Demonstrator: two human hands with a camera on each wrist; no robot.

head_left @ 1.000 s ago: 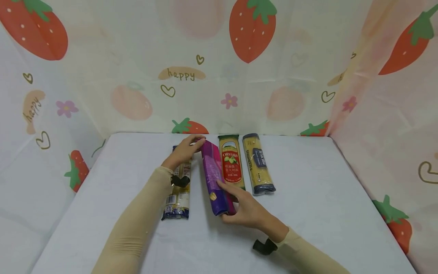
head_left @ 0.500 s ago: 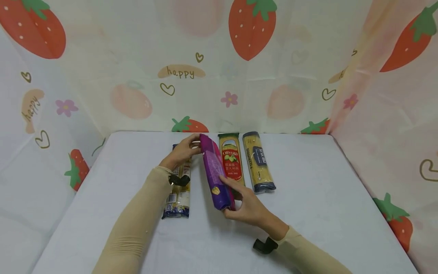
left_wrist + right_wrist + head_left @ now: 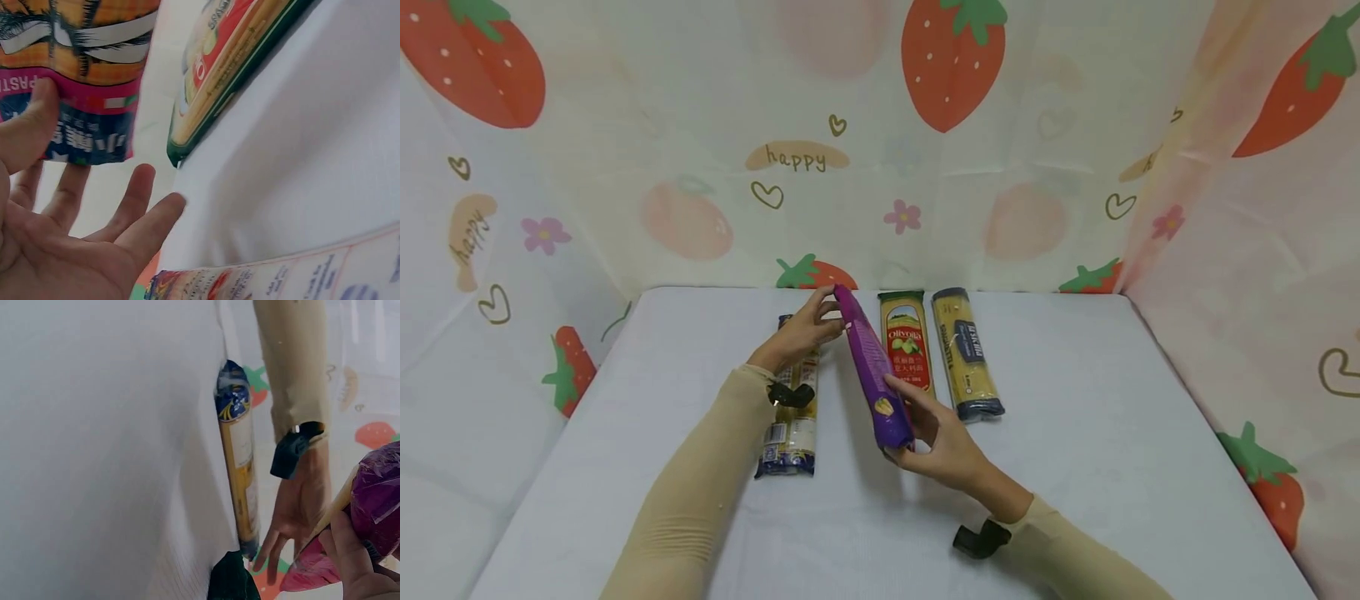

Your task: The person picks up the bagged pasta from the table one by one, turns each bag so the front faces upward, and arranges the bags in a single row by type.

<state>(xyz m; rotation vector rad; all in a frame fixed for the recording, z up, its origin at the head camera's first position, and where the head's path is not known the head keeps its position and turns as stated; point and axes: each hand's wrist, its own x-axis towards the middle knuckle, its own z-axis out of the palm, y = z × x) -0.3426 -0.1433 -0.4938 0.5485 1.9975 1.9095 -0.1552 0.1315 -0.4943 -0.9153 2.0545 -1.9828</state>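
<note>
Both hands hold a purple and pink pasta packet point(image 3: 867, 360) slanted above the table, its narrow side facing the head camera. My left hand point(image 3: 801, 335) pinches the far end; in the left wrist view its thumb point(image 3: 34, 115) lies on the printed face and other fingers spread below. Around the near end curl the thumb and fingers of my right hand point(image 3: 946, 446). Below the left wrist lies a yellow spaghetti packet with blue ends point(image 3: 790, 446), partly hidden by the arm. Just right of the held packet is a spaghetti packet with a red label and green ends point(image 3: 907, 346).
Farther right, another yellow spaghetti packet with dark blue ends point(image 3: 967, 358) lies at a slight angle. A white cloth covers the table point(image 3: 1090, 433). Strawberry-printed curtains point(image 3: 865, 217) stand behind and along both sides. Each wrist wears a black strap mount point(image 3: 981, 540).
The purple packet has risen a little and turned, so its pink face has swung from the head view and its side shows. The right hand has moved slightly upward with it.
</note>
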